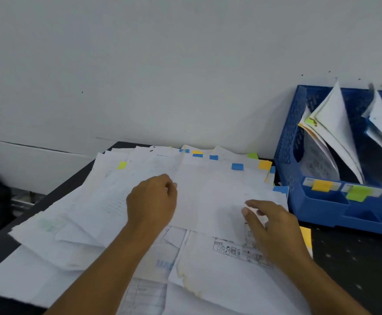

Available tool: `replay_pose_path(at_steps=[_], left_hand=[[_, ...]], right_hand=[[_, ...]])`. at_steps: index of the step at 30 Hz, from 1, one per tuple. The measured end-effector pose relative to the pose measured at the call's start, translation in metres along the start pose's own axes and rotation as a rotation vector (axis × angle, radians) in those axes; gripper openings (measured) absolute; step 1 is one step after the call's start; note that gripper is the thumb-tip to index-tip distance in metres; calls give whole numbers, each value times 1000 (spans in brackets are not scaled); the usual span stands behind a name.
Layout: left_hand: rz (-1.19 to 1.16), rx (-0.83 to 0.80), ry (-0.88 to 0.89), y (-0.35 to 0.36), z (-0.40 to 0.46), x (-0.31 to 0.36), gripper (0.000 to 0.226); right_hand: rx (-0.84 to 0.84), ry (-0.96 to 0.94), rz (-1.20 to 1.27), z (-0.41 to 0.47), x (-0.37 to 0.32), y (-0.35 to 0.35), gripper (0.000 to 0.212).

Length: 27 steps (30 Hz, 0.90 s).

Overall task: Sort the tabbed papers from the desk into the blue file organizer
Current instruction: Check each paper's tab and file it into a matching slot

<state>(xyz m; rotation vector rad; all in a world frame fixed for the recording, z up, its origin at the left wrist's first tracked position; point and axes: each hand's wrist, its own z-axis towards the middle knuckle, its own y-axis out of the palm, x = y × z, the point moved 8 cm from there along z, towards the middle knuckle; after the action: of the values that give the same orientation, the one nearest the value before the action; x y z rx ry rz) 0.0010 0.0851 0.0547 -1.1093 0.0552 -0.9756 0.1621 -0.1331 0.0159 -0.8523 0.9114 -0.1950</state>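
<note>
Head view: task only partly done. Some papers (330, 123) already standing in blue file organizer (317, 210), at right against wall. Large loose pile of tabbed papers (208, 178) still on desk (355, 258), so most sorting left. Left hand (152, 201) curled at edge of top sheet, seemingly pinching it. Right hand (274, 226) on same pile, fingers relaxed, gripping nothing.

Both forearms are bare to the frame's edge, and the hands (210, 212) carry no rings, watch or gloves.
</note>
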Motion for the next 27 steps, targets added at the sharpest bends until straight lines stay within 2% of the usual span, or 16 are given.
replay_pose_path(at_steps=[3, 5, 7, 9, 10, 12, 14, 17, 19, 21, 24, 27], left_hand=[[-169, -21, 132, 6, -22, 42, 16], [-217, -37, 250, 14, -38, 68, 15], [-239, -63, 356, 22, -54, 86, 16], [-249, -103, 434, 30, -66, 97, 21], [-257, -124, 463, 33, -71, 101, 22], [-278, -177, 464, 37, -75, 104, 25], [-339, -220, 387, 39, -69, 100, 32], [-392, -216, 240, 38, -48, 86, 30], [-389, -273, 177, 39, -37, 82, 34], [-447, -371, 189, 40, -37, 89, 48], [-521, -462, 311, 36, -48, 121, 81], [-507, -406, 370, 36, -48, 153, 96]], right_hand=[[-122, 158, 345, 3, -5, 6, 18], [-214, 264, 576, 1, -9, 17, 21], [-263, 339, 677, -1, -9, 25, 37], [-220, 378, 678, 0, -4, 25, 46], [-172, 387, 644, 1, 0, 21, 43], [-95, 397, 623, 4, 8, 16, 23], [-66, 399, 674, 5, 13, 9, 14], [-1, 376, 745, 7, 15, -9, 15], [68, 332, 775, 9, 12, -27, 15], [118, 289, 785, 13, 7, -42, 16], [149, 228, 794, 20, -7, -61, 16], [128, 157, 773, 31, -27, -74, 16]])
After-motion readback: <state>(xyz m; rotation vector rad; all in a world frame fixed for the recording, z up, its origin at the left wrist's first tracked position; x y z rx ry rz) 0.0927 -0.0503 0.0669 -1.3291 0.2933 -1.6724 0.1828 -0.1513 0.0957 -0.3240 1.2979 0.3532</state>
